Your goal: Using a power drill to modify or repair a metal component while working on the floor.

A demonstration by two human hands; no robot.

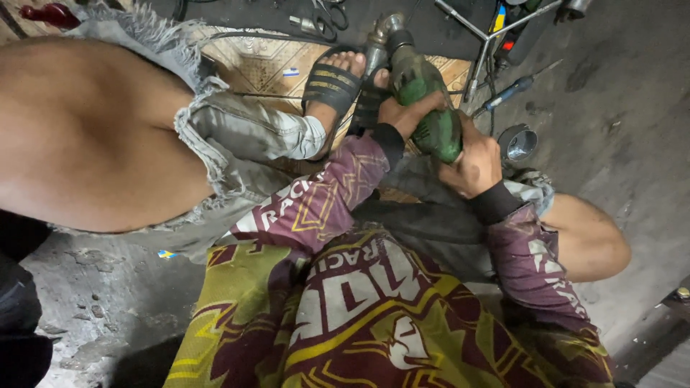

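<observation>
A green power drill (424,100) points away from me toward a metal pipe fitting (381,36) that lies under my sandalled foot (334,79). My left hand (404,113) is wrapped around the drill's body from the left side. My right hand (471,162) grips the rear handle of the drill. Both arms wear maroon and yellow patterned sleeves with black cuffs. The drill's tip is hidden behind the fitting and the foot.
My bare knee and frayed denim shorts (237,136) fill the left. A screwdriver (507,92), a small round metal tin (519,142), a metal frame (478,43) and loose tools lie on the grey concrete floor ahead. A patterned tile (266,61) lies under the foot.
</observation>
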